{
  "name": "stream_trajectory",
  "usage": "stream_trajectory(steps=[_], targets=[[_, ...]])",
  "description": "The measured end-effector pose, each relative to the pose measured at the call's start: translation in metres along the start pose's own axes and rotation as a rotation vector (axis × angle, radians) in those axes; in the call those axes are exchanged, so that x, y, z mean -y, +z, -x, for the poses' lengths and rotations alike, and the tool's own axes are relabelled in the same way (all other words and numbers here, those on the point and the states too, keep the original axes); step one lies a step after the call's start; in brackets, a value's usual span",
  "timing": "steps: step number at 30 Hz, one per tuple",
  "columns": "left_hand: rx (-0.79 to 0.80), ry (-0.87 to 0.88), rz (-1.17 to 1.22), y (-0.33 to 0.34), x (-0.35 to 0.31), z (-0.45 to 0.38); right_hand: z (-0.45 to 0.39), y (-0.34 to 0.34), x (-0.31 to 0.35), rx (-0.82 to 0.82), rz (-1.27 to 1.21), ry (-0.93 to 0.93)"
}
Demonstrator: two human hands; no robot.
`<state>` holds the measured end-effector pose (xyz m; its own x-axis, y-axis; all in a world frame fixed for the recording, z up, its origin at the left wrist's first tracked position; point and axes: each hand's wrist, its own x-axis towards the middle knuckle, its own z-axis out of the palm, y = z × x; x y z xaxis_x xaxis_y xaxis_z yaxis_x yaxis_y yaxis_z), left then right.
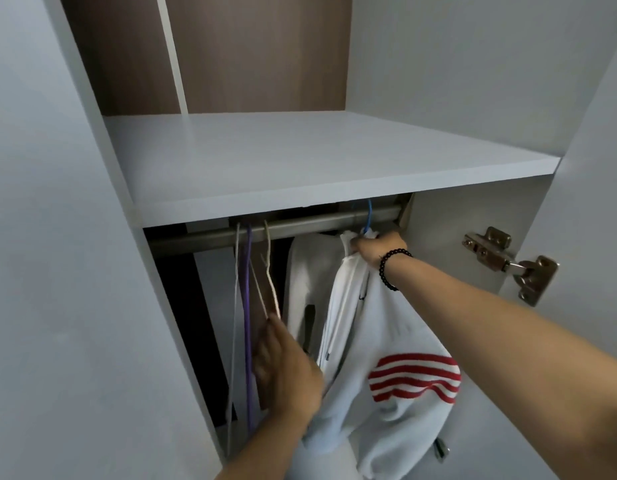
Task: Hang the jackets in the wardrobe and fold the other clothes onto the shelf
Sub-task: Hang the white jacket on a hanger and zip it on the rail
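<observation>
A white jacket (397, 341) with red stripes on its sleeve hangs from a blue hanger (369, 216) hooked over the metal rail (300, 225) under the shelf (300, 161). My right hand (376, 249) grips the jacket's collar at the hanger's neck, close to the rail's right end. My left hand (283, 362) reaches with straight fingers against the empty hangers (248, 306), white, purple and beige, hanging at the left of the rail. A second white garment (307, 278) hangs behind the jacket.
The grey wardrobe side panel (75, 271) stands at the left. The open door with a metal hinge (511, 268) is at the right. The shelf above the rail carries nothing, with brown back panels behind it.
</observation>
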<state>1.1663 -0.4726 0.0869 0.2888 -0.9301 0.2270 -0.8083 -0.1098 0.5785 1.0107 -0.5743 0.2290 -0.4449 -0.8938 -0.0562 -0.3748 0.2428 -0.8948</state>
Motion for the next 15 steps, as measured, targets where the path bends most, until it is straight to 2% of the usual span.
stream_trajectory(steps=[4,7,10,12,15], targets=[[0.093,0.229,-0.095,0.017,-0.004,0.024,-0.009,0.005,-0.003,0.008,0.025,-0.005],[0.097,0.436,-0.257,0.02,-0.015,0.023,-0.018,0.005,-0.004,0.014,0.052,-0.013],[0.15,0.538,-0.28,0.02,-0.023,0.015,-0.021,0.01,-0.013,0.04,0.151,-0.022],[0.214,0.545,-0.177,0.025,-0.024,0.003,-0.022,0.015,-0.024,0.058,0.229,-0.031],[0.318,0.416,0.026,0.03,-0.033,-0.016,-0.024,0.015,-0.032,0.046,0.282,-0.058]])
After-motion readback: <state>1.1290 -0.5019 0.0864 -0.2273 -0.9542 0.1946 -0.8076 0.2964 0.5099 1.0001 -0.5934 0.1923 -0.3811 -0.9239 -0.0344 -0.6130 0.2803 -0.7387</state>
